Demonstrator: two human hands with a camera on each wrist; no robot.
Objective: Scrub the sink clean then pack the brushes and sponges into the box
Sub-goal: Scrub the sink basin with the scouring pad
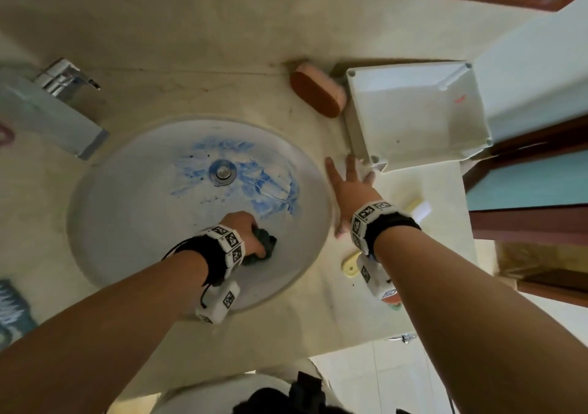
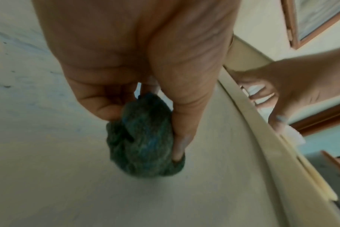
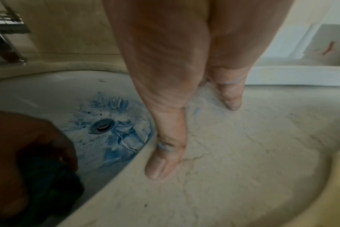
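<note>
The round white sink (image 1: 133,222) has blue smears around its drain (image 1: 222,171). My left hand (image 1: 246,234) grips a dark green scouring pad (image 1: 265,243) and presses it on the near wall of the bowl; the left wrist view shows the scouring pad (image 2: 145,138) bunched between thumb and fingers. My right hand (image 1: 348,187) lies flat with fingers spread on the counter beside the sink rim, its fingertips near the corner of the white box (image 1: 413,111). An orange-brown sponge (image 1: 318,94) leans against the box's left side.
A chrome tap (image 1: 63,95) stands at the back left. A yellow-handled brush (image 1: 351,265) lies under my right wrist, and a pale yellow sponge (image 1: 416,208) sits to its right. A blue bristled brush (image 1: 12,312) lies at the far left. The counter edge (image 1: 350,343) is near me.
</note>
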